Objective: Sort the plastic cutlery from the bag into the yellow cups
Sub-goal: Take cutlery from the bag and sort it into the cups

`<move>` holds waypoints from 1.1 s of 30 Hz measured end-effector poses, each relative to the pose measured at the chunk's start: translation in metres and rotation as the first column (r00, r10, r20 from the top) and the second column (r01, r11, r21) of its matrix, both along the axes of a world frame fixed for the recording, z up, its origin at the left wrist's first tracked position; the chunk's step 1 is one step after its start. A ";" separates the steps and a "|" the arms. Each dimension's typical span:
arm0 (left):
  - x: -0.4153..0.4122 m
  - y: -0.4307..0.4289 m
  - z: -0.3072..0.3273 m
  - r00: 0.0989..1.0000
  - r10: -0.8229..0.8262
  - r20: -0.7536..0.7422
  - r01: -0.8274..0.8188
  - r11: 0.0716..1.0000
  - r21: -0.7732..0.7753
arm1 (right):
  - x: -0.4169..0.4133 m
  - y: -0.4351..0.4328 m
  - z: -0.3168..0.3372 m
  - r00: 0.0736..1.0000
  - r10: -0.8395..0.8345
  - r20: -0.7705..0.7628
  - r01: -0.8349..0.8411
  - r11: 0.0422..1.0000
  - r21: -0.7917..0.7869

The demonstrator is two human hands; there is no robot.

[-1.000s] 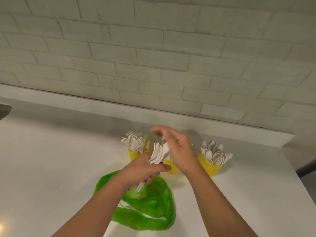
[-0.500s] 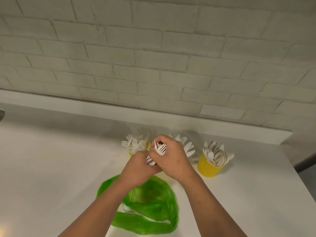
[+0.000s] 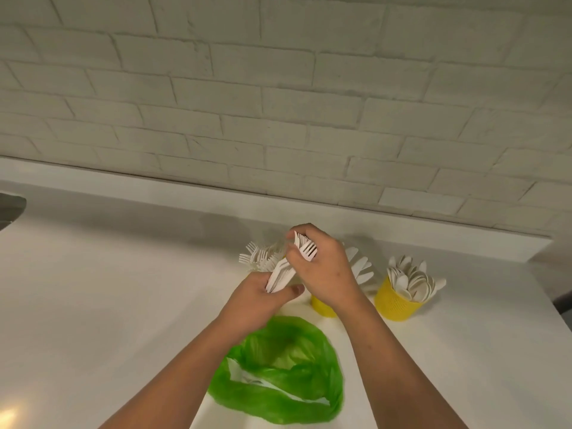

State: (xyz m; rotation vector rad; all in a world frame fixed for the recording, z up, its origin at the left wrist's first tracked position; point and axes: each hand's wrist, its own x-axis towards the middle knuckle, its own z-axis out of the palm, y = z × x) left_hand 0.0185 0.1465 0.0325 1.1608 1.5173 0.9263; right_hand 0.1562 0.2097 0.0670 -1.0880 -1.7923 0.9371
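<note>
My left hand (image 3: pixel 258 294) grips a bundle of white plastic cutlery (image 3: pixel 280 275) by the handles, above the green bag (image 3: pixel 278 371). My right hand (image 3: pixel 325 267) pinches a few white forks (image 3: pixel 306 249) lifted a little out of that bundle. Behind my hands stands the fork cup, its yellow body hidden, with only its forks (image 3: pixel 258 260) showing. The middle yellow cup (image 3: pixel 322 308) holds knives (image 3: pixel 360 267) and is partly covered by my right wrist. The right yellow cup (image 3: pixel 396 303) is full of spoons (image 3: pixel 413 281).
The white counter (image 3: pixel 108 305) ends at a white brick wall (image 3: pixel 278 103) behind the cups. The green bag lies open near the front edge with some white cutlery inside. A dark object (image 3: pixel 9 209) pokes in at the far left.
My right hand closed on forks in the bundle and has drawn them upward, away from my left hand. The left hand keeps its grip on the bundle.
</note>
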 end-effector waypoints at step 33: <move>-0.050 0.032 -0.045 0.712 0.195 -0.674 0.121 0.912 0.392 | -0.018 0.042 -0.019 0.942 -0.300 0.153 0.317 0.942 -0.108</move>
